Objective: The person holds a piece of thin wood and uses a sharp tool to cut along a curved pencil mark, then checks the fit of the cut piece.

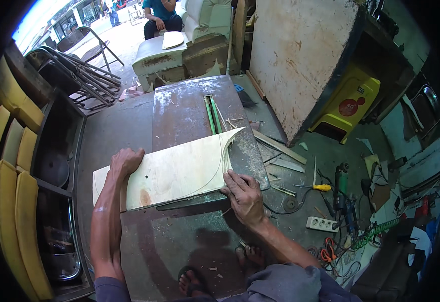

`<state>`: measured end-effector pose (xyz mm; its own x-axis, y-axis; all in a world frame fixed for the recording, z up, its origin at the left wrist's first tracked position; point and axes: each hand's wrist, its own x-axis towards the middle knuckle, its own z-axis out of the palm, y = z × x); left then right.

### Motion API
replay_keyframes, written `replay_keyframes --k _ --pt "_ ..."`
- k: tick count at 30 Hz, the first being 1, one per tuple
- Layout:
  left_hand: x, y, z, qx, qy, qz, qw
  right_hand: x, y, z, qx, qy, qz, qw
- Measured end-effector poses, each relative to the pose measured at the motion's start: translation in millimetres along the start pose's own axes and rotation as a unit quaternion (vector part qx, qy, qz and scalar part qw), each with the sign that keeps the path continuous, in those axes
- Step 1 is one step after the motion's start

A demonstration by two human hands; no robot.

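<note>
A pale board [174, 168] lies flat on a worn table [180, 108], directly between a worker's two bare hands, its long axis running left to right and its right end angled slightly away from the body. The left hand [128, 162] sits at the far edge near the left end, its fingers bent and bunched over that edge; the tips are hidden, so whether they pinch cannot be told. The right hand [245, 199] is at the opposite end, below the curved cut — fingers close together against the edge, thumb by the near corner, with any grip underneath out of sight. Just past the board's far edge, toward its right end, is a green-sided slot [212, 115], which neither hand touches. The left forearm reaches nearly straight forward; the right slants in from the lower right. A screwdriver [322, 187] and a power strip [322, 224] lie on the floor at right, well apart from the board.
</note>
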<state>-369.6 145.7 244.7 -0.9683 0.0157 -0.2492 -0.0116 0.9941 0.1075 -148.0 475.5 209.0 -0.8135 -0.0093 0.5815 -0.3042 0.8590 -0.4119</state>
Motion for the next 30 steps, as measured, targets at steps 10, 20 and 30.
replay_keyframes --k 10,20,30 --pt "6.1 -4.0 -0.4 0.043 -0.005 0.010 0.999 4.0 -0.6 2.0 0.001 0.001 0.006 1.000" --pt "2.4 3.5 -3.5 0.007 -0.002 -0.015 1.000 5.7 6.2 2.5 0.022 0.009 0.023 0.999" --pt "-6.2 13.4 -9.0 -0.002 -0.003 -0.023 1.000 10.0 9.2 0.5 0.030 0.007 0.024 0.999"
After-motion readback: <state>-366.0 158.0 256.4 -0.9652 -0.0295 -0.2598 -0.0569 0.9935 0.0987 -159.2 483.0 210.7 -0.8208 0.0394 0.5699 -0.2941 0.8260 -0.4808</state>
